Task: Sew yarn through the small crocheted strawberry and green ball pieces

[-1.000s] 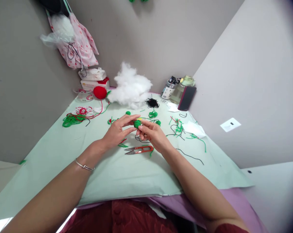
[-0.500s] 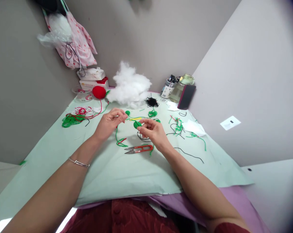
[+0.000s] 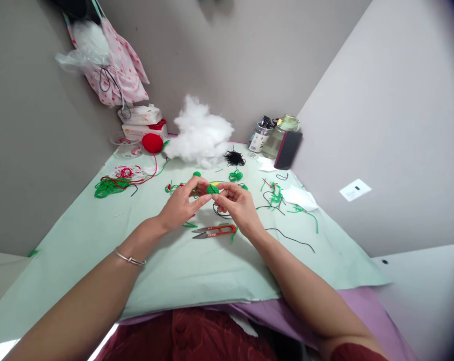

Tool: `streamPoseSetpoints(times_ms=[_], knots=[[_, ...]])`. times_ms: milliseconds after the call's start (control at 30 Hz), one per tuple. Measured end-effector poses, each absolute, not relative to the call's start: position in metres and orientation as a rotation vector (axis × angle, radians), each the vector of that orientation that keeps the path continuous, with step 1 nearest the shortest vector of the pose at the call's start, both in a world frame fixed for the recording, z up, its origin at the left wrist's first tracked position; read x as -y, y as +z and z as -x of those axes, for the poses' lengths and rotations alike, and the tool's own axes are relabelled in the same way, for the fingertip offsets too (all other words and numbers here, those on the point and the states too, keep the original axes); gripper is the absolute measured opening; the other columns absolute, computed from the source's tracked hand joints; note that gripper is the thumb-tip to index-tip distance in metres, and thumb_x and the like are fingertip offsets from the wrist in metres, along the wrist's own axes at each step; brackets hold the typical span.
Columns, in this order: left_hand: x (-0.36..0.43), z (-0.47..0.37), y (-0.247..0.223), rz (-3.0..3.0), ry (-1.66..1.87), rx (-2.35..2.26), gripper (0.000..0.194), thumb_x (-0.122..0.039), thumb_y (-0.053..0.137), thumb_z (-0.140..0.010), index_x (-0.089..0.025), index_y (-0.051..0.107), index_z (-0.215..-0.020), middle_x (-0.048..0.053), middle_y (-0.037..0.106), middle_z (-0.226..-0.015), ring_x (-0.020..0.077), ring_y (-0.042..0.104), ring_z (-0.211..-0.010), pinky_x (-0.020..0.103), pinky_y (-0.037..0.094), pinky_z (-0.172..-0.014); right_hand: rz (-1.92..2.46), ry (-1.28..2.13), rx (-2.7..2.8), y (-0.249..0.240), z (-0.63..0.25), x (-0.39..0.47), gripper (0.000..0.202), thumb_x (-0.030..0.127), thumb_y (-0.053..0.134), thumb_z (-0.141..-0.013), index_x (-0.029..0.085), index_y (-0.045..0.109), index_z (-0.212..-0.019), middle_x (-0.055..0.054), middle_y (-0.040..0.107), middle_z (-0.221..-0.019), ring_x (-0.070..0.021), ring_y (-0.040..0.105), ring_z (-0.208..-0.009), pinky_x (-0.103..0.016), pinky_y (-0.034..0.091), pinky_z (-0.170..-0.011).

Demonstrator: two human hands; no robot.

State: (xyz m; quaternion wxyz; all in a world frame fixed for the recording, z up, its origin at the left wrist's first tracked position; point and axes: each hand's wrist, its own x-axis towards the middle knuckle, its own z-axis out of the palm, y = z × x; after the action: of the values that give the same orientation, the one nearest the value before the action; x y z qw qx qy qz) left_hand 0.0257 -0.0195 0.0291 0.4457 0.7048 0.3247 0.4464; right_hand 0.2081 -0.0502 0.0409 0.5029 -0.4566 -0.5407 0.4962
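A small green crocheted piece (image 3: pixel 212 189) with a dark line across it is held up over the table between both hands. My left hand (image 3: pixel 185 200) pinches its left side with thumb and fingers. On its right side, my right hand (image 3: pixel 236 204) grips it between thumb and forefinger. Below the hands, orange-handled thread snips (image 3: pixel 215 231) lie on the pale green cloth. Green and red yarn pieces (image 3: pixel 170 188) lie just behind my left hand, near a small green ball (image 3: pixel 196 174). A black thread loop shows partly under my right hand.
White stuffing (image 3: pixel 200 133) is heaped at the back, beside a black thread bundle (image 3: pixel 235 158). Green yarn (image 3: pixel 112 186) and a red ball (image 3: pixel 152 143) are at the left. A phone (image 3: pixel 288 150) leans on a bottle (image 3: pixel 274 143); yarn scraps (image 3: pixel 275 194) lie at the right.
My left hand has moved right, from beside the green piece onto it, and now grips it. My right hand stays nearly in place, still holding the piece.
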Motion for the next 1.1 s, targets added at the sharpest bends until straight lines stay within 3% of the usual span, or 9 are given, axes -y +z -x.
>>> streamPoseSetpoints(times_ms=[233,467,633,833,1000,1100], knots=[[0.0142,-0.031,0.0232,-1.328,1.043,-0.72,0.032,-0.043,0.073,-0.085,-0.019,0.065,-0.104,0.004,0.072,-0.094,0.0198,0.07,-0.087,0.04,0.053,-0.093,1.048,1.188,1.356,0.0411,-0.2107,0.0509,0.032,0.045,0.068,-0.087,0.017,0.066,-0.103,-0.001,0.066,-0.075,-0.0129,0.059,-0.064,-0.028,0.046,-0.064],[0.0137,-0.0306,0.0257,-1.112,1.058,-0.706,0.032,-0.037,0.082,-0.077,-0.02,0.067,-0.1,0.001,0.071,-0.091,0.0162,0.069,-0.081,0.038,0.055,-0.093,1.193,0.89,1.541,0.0401,-0.2099,0.051,0.016,0.034,0.067,-0.084,0.018,0.066,-0.079,-0.001,0.061,-0.074,-0.0126,0.048,-0.063,-0.029,0.04,-0.061],[0.0139,-0.0307,0.022,-1.15,1.015,-0.706,0.033,-0.034,0.082,-0.077,-0.023,0.068,-0.104,0.0,0.07,-0.097,0.0157,0.068,-0.091,0.036,0.05,-0.098,1.219,0.811,1.581,0.0406,-0.2093,0.0516,0.018,0.034,0.064,-0.085,0.019,0.066,-0.076,-0.001,0.058,-0.072,-0.0133,0.045,-0.062,-0.03,0.038,-0.061],[0.0145,-0.0313,0.0239,-1.141,0.986,-0.637,0.026,-0.043,0.069,-0.089,-0.023,0.068,-0.104,0.001,0.068,-0.096,0.0153,0.065,-0.091,0.035,0.054,-0.096,1.212,0.795,1.595,0.0377,-0.2086,0.0528,0.017,0.034,0.064,-0.086,0.02,0.066,-0.077,-0.002,0.058,-0.072,-0.0144,0.046,-0.063,-0.03,0.037,-0.06],[0.0142,-0.0298,0.0261,-1.11,0.948,-0.636,0.023,-0.036,0.076,-0.082,-0.021,0.069,-0.098,0.001,0.067,-0.093,0.0152,0.066,-0.088,0.035,0.055,-0.092,1.236,0.787,1.619,0.037,-0.2103,0.0525,0.016,0.032,0.063,-0.086,0.02,0.065,-0.075,0.0,0.056,-0.069,-0.0136,0.044,-0.061,-0.029,0.034,-0.059],[0.0138,-0.0299,0.026,-1.13,0.964,-0.667,0.024,-0.031,0.08,-0.077,-0.019,0.071,-0.095,0.002,0.067,-0.093,0.0157,0.065,-0.089,0.034,0.054,-0.092,1.249,0.955,1.552,0.0382,-0.2125,0.0507,0.019,0.034,0.066,-0.083,0.019,0.064,-0.073,0.002,0.051,-0.063,-0.0125,0.04,-0.059,-0.029,0.03,-0.056]])
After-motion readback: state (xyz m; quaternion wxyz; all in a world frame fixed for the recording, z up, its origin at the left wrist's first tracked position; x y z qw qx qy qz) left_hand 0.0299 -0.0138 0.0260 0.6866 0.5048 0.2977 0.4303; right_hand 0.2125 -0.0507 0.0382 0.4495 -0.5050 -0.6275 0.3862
